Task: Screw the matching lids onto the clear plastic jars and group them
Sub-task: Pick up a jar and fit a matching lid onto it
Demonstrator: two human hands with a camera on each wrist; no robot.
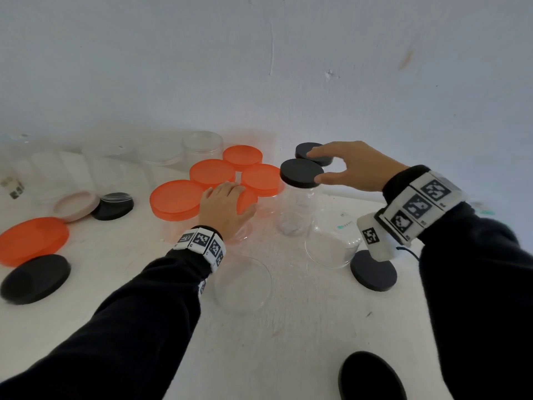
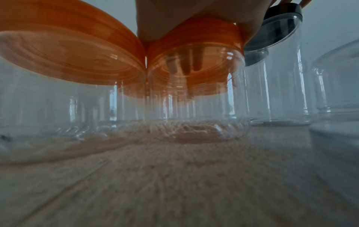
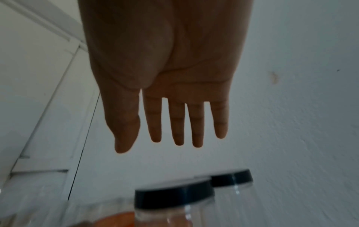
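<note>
My left hand [image 1: 225,202] lies over the orange lid [image 1: 248,201] of a clear jar on the white table, with the thumb curled down the lid's right side. In the left wrist view, thumb and fingers clamp that orange lid [image 2: 194,35] from above, and the jar [image 2: 196,110] stands upright on the table. My right hand [image 1: 354,166] hovers with straight, spread fingers over two black-lidded jars [image 1: 301,173] [image 1: 313,153]. The right wrist view shows this hand [image 3: 169,92] empty, above the black lids [image 3: 174,195] [image 3: 233,178].
Several orange-lidded jars [image 1: 212,171] cluster at the back centre. Open clear jars stand near me [image 1: 243,284] [image 1: 331,241] and at the back [image 1: 202,145]. Loose lids lie about: orange [image 1: 33,239], black [image 1: 36,278] [image 1: 373,274] [image 1: 372,376], pink [image 1: 76,205]. A wall stands close behind.
</note>
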